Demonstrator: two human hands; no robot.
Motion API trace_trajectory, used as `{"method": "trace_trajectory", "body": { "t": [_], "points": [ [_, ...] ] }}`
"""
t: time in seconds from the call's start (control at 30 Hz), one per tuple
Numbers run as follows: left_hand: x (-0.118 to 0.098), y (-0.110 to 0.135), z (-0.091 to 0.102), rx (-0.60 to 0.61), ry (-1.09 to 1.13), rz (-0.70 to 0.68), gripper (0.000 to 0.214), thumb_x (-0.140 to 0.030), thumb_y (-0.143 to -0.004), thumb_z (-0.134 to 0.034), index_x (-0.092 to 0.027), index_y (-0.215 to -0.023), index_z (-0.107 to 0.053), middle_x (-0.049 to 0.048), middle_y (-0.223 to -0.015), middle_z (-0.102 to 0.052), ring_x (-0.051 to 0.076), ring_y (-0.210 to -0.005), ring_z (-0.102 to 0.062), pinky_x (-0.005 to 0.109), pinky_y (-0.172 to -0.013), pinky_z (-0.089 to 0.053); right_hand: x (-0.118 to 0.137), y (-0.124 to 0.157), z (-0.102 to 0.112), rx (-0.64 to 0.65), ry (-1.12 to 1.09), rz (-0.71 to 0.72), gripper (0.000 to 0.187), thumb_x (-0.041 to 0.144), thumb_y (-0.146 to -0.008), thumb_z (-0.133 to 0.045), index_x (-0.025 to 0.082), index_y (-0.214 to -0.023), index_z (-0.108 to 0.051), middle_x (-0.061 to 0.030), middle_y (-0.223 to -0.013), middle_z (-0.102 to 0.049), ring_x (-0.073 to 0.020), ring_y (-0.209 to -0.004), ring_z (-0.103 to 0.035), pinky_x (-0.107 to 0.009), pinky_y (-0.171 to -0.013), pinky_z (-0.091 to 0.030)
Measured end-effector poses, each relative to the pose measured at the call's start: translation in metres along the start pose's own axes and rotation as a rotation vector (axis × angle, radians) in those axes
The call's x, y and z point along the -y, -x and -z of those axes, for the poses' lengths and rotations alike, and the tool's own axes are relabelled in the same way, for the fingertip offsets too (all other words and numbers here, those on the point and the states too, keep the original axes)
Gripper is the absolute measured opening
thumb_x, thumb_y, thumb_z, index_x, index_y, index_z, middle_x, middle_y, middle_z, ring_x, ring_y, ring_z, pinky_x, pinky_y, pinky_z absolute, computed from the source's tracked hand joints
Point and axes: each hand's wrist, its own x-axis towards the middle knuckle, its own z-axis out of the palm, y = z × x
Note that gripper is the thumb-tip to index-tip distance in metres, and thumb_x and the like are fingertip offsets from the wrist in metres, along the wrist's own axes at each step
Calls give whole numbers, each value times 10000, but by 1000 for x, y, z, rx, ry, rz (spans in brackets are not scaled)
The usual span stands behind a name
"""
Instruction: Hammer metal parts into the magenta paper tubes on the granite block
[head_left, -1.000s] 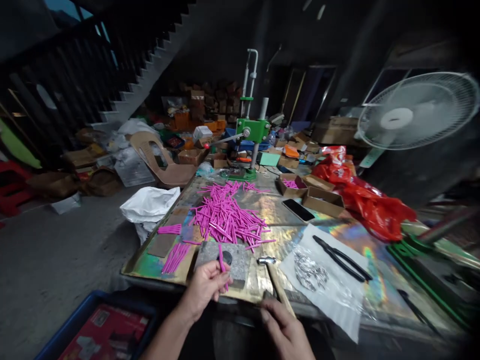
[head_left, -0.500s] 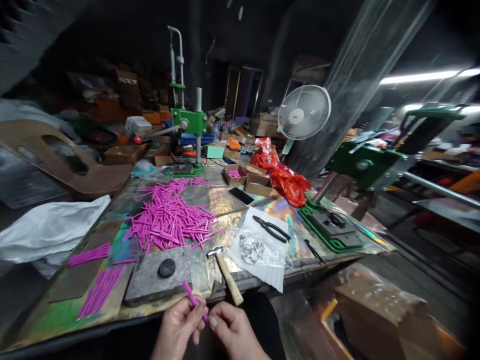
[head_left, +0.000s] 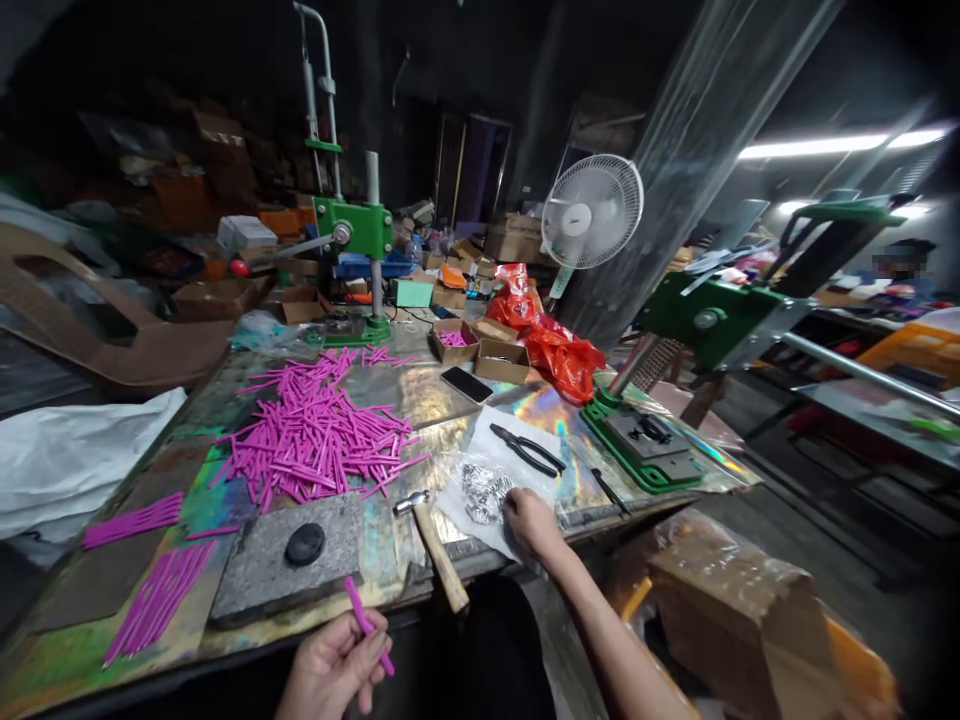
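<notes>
Low at the table's front edge, my left hand (head_left: 337, 655) pinches a purple stick (head_left: 361, 612) between thumb and fingers, the stick slanting upward past the fingertips. My right hand (head_left: 531, 522) reaches forward to the small shiny metal pieces (head_left: 484, 492) on clear plastic over a white sheet (head_left: 472, 425). Its fingers are curled together at the edge of those pieces; what they grip is hidden. Beside the pieces lie black-handled pliers (head_left: 527, 450) and a hammer (head_left: 436, 555). A stone block (head_left: 247, 570) with a round black disc (head_left: 304, 544) on it sits near my left hand.
A large heap of purple sticks (head_left: 315, 435) covers the table's left middle, with sorted rows (head_left: 157, 605) at the front left. Green presses stand at the back (head_left: 352, 230) and right (head_left: 712, 320). A phone (head_left: 466, 384), small boxes (head_left: 502, 360) and a fan (head_left: 592, 212) are farther back.
My right hand has left the purple stick and moved forward and right to the metal pieces. The left hand keeps the stick. The view has shifted a little to the right.
</notes>
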Motion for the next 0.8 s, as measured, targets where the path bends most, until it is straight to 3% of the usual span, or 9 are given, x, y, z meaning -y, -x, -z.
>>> {"method": "trace_trajectory", "body": {
  "t": [0.17, 0.37, 0.57, 0.7, 0.8],
  "points": [
    [1, 0, 1, -1, -9, 7, 433, -515, -425, -754, -136, -604, -647, -25, -399, -539, 48, -316, -370, 154, -326, -295, 0, -3, -8, 45, 92, 1, 176, 288, -850, -511, 131, -890, -581, -38, -917, -598, -172, -841, -569, -380, -760, -451],
    [1, 4, 2, -10, -8, 30, 405, -485, -437, -752, -132, -602, -640, -6, -427, -550, 81, -346, -424, 167, -318, -310, -3, 1, 3, 25, 30, -9, 162, 270, -861, -491, 130, -867, -572, -15, -819, -602, -150, -755, -579, -350, -718, -458],
    [-5, 10, 0, 21, -13, 17, 369, -475, -470, -739, -144, -598, -638, -24, -422, -535, 56, -317, -372, 174, -328, -319, -4, 8, 12, -52, -177, -15, 151, 127, -783, -438, 149, -838, -577, -38, -759, -627, -184, -761, -585, -315, -718, -414],
    [-4, 10, 2, 36, -20, 36, 361, -465, -484, -735, -146, -621, -637, -25, -428, -538, 57, -323, -393, 167, -328, -329, 0, 13, 19, -92, -385, -5, 166, 210, -715, -429, 166, -775, -578, -67, -774, -634, -226, -784, -579, -327, -723, -397],
    [-4, 7, 4, 89, -35, 53, 342, -447, -505, -730, -144, -628, -632, -23, -436, -544, 63, -336, -420, 165, -337, -341, 13, 27, 21, -55, -578, 29, 147, 317, -689, -453, 187, -697, -521, -23, -635, -570, -196, -630, -539, -306, -613, -402]
  ]
}}
